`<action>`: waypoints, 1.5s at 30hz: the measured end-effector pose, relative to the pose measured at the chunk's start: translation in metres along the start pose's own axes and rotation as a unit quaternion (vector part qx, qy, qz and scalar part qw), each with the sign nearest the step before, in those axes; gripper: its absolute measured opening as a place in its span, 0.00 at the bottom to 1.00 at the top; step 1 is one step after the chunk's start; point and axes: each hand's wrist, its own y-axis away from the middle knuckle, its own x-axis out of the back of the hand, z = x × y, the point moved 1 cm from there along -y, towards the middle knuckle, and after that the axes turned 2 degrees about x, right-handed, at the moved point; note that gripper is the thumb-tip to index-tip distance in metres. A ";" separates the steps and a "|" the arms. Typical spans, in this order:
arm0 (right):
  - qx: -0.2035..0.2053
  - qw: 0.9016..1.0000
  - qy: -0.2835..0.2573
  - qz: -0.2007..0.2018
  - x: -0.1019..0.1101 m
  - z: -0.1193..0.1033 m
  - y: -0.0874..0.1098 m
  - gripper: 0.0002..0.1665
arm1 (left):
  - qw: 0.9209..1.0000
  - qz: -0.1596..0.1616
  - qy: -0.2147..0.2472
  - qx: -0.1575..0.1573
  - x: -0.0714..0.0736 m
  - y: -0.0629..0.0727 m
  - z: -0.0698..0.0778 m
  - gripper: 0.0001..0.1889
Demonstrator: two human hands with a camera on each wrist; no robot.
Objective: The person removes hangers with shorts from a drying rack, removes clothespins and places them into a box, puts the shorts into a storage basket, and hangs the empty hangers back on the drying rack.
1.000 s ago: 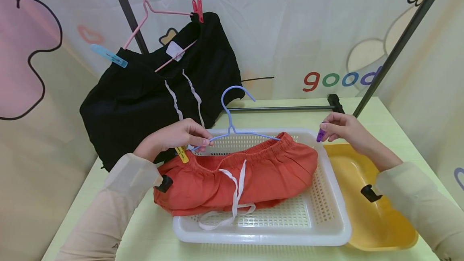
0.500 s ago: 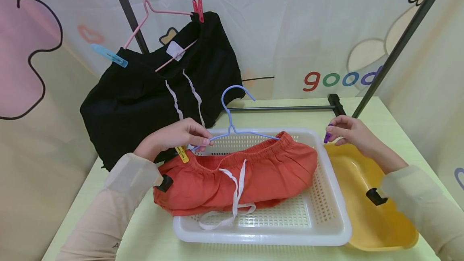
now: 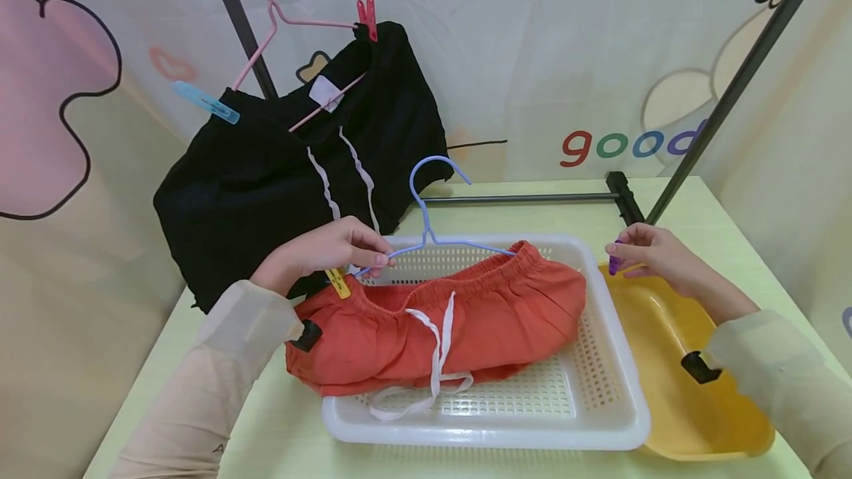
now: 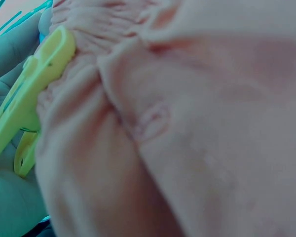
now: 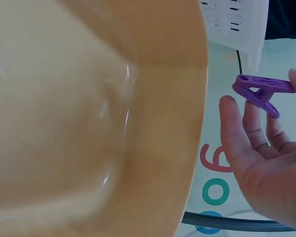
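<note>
My left hand [image 3: 333,251] pinches the left arm of a blue hanger [image 3: 427,222]. Orange-red drawstring shorts [image 3: 512,316] hang from that hanger by the waistband, over a white basket [image 3: 486,436]. A yellow clothespin [image 3: 338,284] clips the waistband's left end; the left wrist view has this yellow clothespin [image 4: 44,79] close beside the palm. No clothespin shows at the right end of the waistband. Over the yellow basin's far edge, my right hand [image 3: 655,257] holds a purple clothespin [image 3: 615,260] between thumb and fingers. In the right wrist view the purple clothespin [image 5: 261,91] points away from the thumb.
Black shorts [image 3: 299,191] hang at the back left from a pink hanger [image 3: 306,22], with a light blue clothespin [image 3: 206,102] and a red clothespin [image 3: 367,18]. A yellow basin [image 3: 699,420] stands right of the basket. Black rack poles [image 3: 739,87] rise on both sides.
My right hand has moved right and slightly down with the purple clothespin, away from the shorts. The left hand keeps its grip on the hanger.
</note>
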 end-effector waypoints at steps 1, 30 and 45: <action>-0.007 1.000 0.005 -0.003 0.000 0.001 0.000 0.21 | 1.000 0.001 -0.001 0.001 0.000 0.000 0.000 0.11; -0.069 0.996 0.030 -0.037 -0.008 0.034 -0.003 0.24 | 1.000 0.005 0.000 0.002 -0.001 0.001 -0.001 0.12; -0.080 0.990 0.100 -0.054 -0.016 0.042 0.000 0.24 | 1.000 0.003 -0.005 0.000 0.000 0.001 -0.002 0.11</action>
